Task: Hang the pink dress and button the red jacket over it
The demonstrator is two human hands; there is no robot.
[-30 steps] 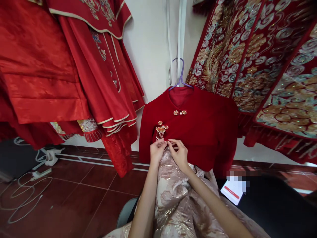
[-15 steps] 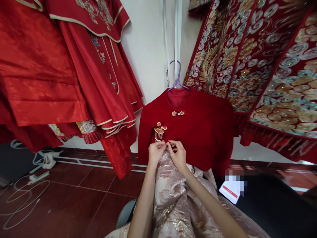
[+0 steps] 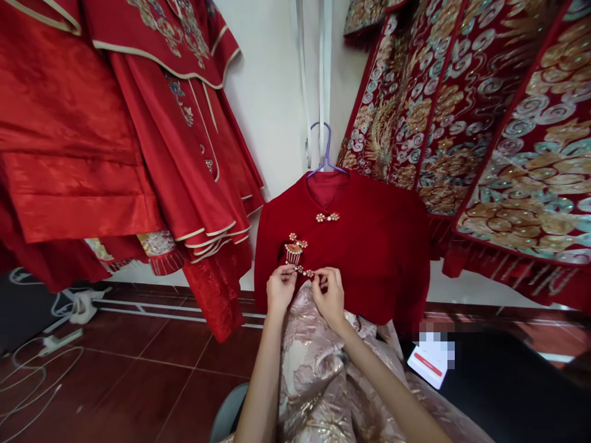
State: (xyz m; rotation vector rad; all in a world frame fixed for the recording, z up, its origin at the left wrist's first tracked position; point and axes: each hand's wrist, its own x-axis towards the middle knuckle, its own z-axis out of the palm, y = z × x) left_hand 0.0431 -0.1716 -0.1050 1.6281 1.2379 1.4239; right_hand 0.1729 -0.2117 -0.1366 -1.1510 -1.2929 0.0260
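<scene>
- Change since the earlier frames: the whole view sits lower, and the left hand (image 3: pixel 281 288) and right hand (image 3: pixel 329 296) have parted slightly. A small beaded clasp (image 3: pixel 306 272) now shows between the fingertips, where before they covered it.
- Reading: work on this lowest fastening looks to be mid-way. I can't tell if its two halves are joined.
- Far left: white cables (image 3: pixel 32 369) trail over the dark red tile floor (image 3: pixel 152 369).
- Upper left: red satin garments (image 3: pixel 92 123) hang with cream piping, well apart from the hands.
- Left hand: thumb and fingers are pressed together, pinching the left end of the beaded clasp, just under the tassel brooch (image 3: pixel 293 248).
- Clasp location: on the front of the red velvet jacket (image 3: pixel 369 258), low on its left side and above the hem.
- Right hand: fingertips are curled in, pinching the right end of the same clasp. The two hands nearly touch.
- Above: an upper clasp (image 3: pixel 327 217) sits at the collar and looks closed. The jacket hangs on a lilac hanger (image 3: pixel 324 147) against the white wall.
- Below the hands: pink brocade fabric (image 3: pixel 318 369) is bunched under both forearms.
- Right: a white card (image 3: pixel 429 364) with a red strip lies on a dark surface.
- Upper right: embroidered panels (image 3: pixel 484 123) in red and gold hang near the jacket's sleeve.
</scene>
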